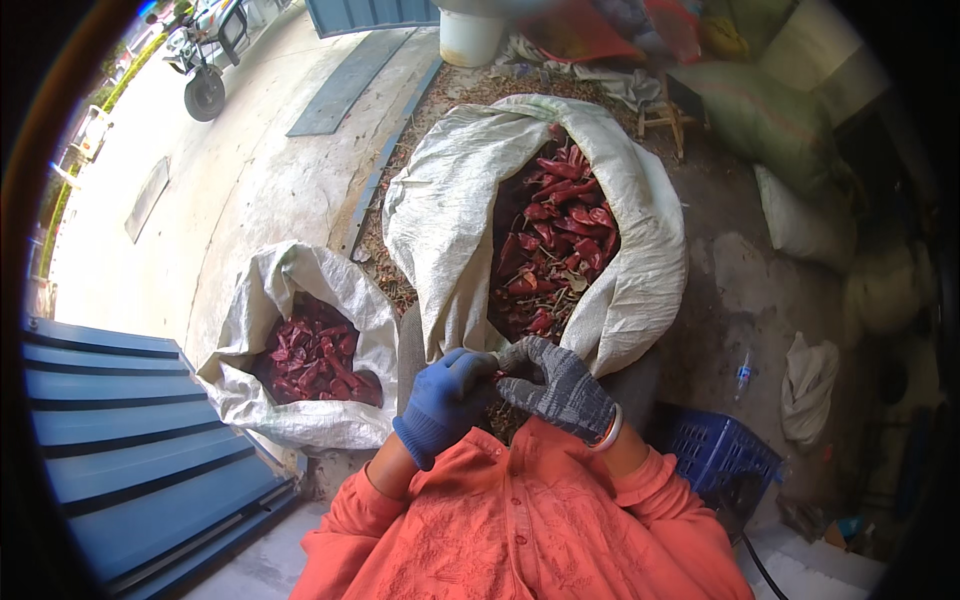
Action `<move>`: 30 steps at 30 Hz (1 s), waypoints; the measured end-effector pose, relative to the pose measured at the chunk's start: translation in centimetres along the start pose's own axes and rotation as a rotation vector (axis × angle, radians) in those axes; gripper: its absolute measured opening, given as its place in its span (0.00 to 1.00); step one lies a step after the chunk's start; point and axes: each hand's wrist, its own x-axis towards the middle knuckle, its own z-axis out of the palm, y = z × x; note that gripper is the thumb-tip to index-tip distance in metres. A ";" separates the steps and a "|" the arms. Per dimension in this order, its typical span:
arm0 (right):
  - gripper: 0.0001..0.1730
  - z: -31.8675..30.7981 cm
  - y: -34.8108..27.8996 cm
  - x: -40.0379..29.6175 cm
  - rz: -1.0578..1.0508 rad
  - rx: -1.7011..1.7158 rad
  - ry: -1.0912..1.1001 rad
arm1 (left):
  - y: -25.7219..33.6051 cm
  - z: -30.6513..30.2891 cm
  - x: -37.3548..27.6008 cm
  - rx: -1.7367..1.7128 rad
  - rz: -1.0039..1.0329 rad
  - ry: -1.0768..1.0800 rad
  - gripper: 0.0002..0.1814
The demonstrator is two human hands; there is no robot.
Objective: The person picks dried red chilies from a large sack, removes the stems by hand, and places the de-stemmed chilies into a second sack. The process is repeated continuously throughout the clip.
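Observation:
My left hand, in a blue knit glove, is closed with its fingertips against those of my right hand, which wears a grey knit glove. Between the fingertips a small bit of a dried red chili shows; the gloves hide most of it. Just beyond both hands stands a large white woven sack with its mouth rolled open. Dried red chilies fill it, with loose stems and pale scraps on the near side. To the left, a smaller white woven sack holds more dried red chilies.
A blue plastic crate sits by my right side. Blue corrugated metal stands at lower left. Stem debris covers the floor behind the large sack, near a white bucket and a wooden stool. Full sacks lie at right.

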 end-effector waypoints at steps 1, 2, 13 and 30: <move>0.15 -0.1 0.1 0.1 -0.017 -0.051 -0.014 | 0.3 0.0 0.1 0.056 0.018 -0.016 0.13; 0.13 -0.1 1.0 0.3 0.002 -0.020 -0.019 | 0.5 0.0 0.2 0.113 0.037 -0.033 0.12; 0.10 -0.4 -1.1 -0.5 0.209 0.363 -0.051 | -0.9 -0.2 -0.3 -0.088 -0.008 -0.012 0.15; 0.17 -3.4 4.5 3.9 -0.086 -0.648 0.316 | -2.3 1.8 -1.0 -0.587 -0.501 0.060 0.14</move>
